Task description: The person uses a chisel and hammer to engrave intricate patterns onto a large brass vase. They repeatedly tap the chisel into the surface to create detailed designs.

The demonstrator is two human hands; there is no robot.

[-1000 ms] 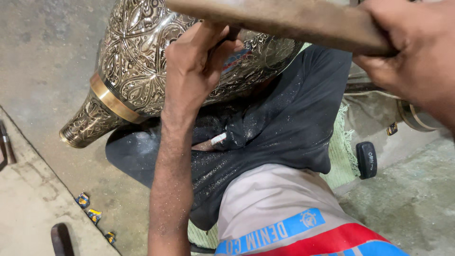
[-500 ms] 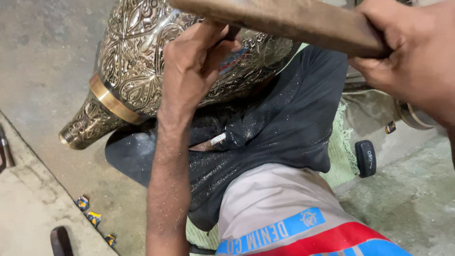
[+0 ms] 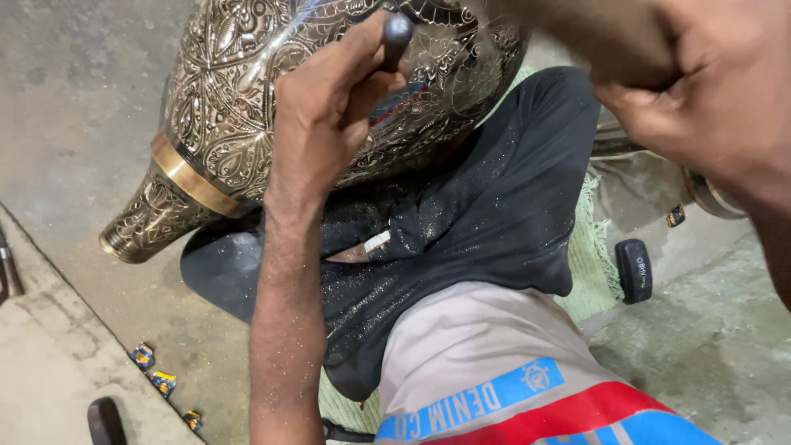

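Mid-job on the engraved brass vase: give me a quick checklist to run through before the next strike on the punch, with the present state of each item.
1. Left hand gripping the punch: ok, fingers closed round it.
2. Punch tip seated on the brass vase: cannot tell, the hand hides the tip.
3. Vase supported: ok, it lies tilted across the dark-clothed lap.
4. Right hand holding the striking tool: cannot tell, it is blurred at the frame edge.
5. Small black object on the floor out of the way: ok, off to the right side.
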